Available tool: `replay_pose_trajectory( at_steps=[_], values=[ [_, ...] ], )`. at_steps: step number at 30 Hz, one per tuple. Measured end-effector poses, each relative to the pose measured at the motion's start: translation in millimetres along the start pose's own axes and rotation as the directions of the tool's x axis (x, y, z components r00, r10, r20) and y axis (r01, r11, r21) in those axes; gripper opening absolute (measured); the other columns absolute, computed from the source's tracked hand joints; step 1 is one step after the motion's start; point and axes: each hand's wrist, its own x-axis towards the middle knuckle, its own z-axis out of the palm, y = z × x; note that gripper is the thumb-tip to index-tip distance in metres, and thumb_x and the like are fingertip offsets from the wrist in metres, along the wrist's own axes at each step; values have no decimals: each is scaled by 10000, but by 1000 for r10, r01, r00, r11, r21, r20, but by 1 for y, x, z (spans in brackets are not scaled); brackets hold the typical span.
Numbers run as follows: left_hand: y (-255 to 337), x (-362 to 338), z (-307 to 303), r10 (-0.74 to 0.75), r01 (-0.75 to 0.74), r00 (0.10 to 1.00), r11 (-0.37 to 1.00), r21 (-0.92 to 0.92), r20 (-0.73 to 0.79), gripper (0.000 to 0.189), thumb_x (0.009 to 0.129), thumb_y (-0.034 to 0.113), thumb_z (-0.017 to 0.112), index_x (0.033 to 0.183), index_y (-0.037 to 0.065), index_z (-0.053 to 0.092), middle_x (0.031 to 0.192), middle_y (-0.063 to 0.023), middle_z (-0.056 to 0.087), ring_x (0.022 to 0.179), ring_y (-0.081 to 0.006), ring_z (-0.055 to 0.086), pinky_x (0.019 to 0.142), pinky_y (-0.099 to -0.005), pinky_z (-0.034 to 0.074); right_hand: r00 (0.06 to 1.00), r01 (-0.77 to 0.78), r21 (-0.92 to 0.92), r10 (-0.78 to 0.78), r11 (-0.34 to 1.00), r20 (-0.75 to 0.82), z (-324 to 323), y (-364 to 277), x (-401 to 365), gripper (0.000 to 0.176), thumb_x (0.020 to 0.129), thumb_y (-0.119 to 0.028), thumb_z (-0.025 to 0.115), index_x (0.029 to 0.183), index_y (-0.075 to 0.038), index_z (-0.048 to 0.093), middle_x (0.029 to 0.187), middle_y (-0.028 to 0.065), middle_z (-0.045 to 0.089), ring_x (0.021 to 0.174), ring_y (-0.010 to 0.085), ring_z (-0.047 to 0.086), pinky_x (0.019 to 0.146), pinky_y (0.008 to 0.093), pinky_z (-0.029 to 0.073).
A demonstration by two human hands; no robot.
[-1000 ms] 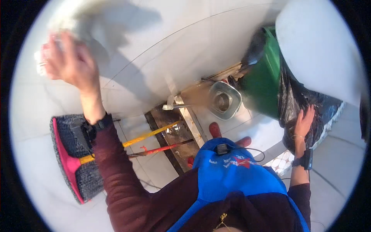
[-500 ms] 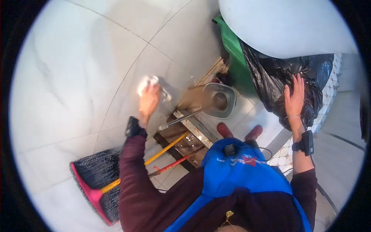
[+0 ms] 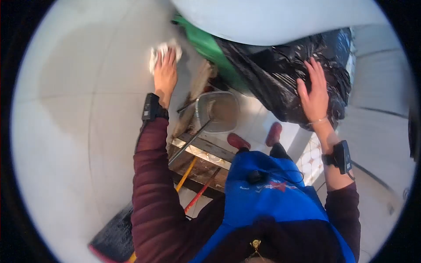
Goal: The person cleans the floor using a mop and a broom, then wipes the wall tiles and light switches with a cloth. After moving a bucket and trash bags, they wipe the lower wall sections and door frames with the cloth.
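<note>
My left hand (image 3: 165, 78) presses a crumpled white cloth (image 3: 168, 45) against the pale tiled wall (image 3: 118, 74), its fingers laid over the cloth. On the other side, my right hand (image 3: 315, 98) rests on a shiny black plastic bag (image 3: 276, 83), fingers stretched out and holding nothing. The bag hangs over a green bin (image 3: 201, 38), which is partly hidden by the bag and a white rounded surface (image 3: 280, 22) above.
A grey bucket (image 3: 238, 110) with a dark handle (image 3: 189, 142) across it stands on the floor by my red shoes (image 3: 239, 141). Yellow (image 3: 186, 173) and red (image 3: 202, 190) poles lean near a ledge (image 3: 204, 154). A dark mop head (image 3: 115, 236) is at lower left.
My left hand has moved the cloth up along the wall. The view has shifted, so the bin, bag and bucket appear further left. My right hand stays on the bag.
</note>
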Motion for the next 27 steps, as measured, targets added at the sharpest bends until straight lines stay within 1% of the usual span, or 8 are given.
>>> replay_pose_trajectory(
  at_steps=[4, 8, 11, 16, 21, 23, 24, 27],
  values=[
    [35, -87, 60, 65, 13, 910, 983, -184, 410, 492, 845, 79, 385, 1332, 36, 330, 1418, -86, 271, 1310, -251, 235, 1068, -352, 212, 999, -40, 9, 40, 999, 22, -3, -2, 3, 446, 805, -197, 565, 1207, -31, 463, 1301, 165, 415, 1231, 349, 348, 1014, 402, 288],
    [-26, -116, 3, 12, 5, 999, 943, -334, 48, 385, 811, 63, 482, 1196, 65, 473, 1281, -72, 442, 1231, -267, 355, 1036, -416, 266, 1000, -17, 40, 17, 999, 12, -1, 0, 1, 456, 809, -208, 555, 1218, -35, 454, 1321, 157, 395, 1241, 344, 334, 1019, 409, 278],
    [-125, -80, -130, -170, 161, 968, 985, -66, -183, 380, 772, 72, 485, 1143, 131, 546, 1318, -38, 423, 1260, -252, 340, 1042, -516, 169, 999, -27, 14, 27, 1000, 22, 1, 1, 0, 464, 812, -221, 542, 1227, -38, 446, 1336, 149, 380, 1256, 338, 312, 1028, 419, 257],
    [-345, -130, -318, -213, 650, 486, 737, 187, -848, 326, 786, 180, 548, 1098, 256, 602, 1301, -15, 455, 1184, -270, 417, 952, -571, 233, 1000, 6, 26, -6, 1000, 16, 2, 3, -1, 469, 822, -212, 529, 1243, -32, 429, 1347, 146, 369, 1261, 347, 300, 1029, 432, 248],
    [-554, -297, -436, -529, 913, 388, 109, 393, -755, 408, 767, 385, 409, 961, 138, 669, 883, -149, 652, 835, -318, 606, 864, -484, 360, 999, 42, 43, -42, 998, 14, 8, 6, 0, 464, 845, -203, 519, 1256, -17, 409, 1350, 184, 349, 1262, 368, 287, 1038, 432, 233],
    [-580, -344, -457, -561, 973, 218, 64, 221, -798, 369, 763, 370, 403, 850, 154, 689, 885, -121, 656, 860, -310, 603, 783, -468, 396, 997, 70, 37, -71, 997, 18, 13, 11, 1, 466, 852, -209, 514, 1258, -8, 403, 1358, 178, 339, 1266, 371, 276, 1043, 431, 226],
    [-533, -327, -466, -454, 930, 106, 361, -73, -885, 339, 761, 327, 415, 843, 117, 668, 909, -117, 651, 884, -295, 597, 683, -446, 404, 996, 88, 43, -89, 995, 15, 14, 12, 0, 470, 857, -220, 507, 1258, 0, 398, 1359, 178, 338, 1269, 372, 270, 1044, 428, 226],
    [-465, -319, -431, -305, 762, 467, 616, 202, -830, 212, 732, 108, 512, 917, 91, 614, 922, -93, 618, 918, -284, 558, 801, -396, 409, 994, 110, 24, -111, 994, 16, 22, 22, 1, 461, 868, -220, 492, 1263, -4, 394, 1357, 178, 340, 1266, 373, 272, 1043, 438, 226]
  ],
)
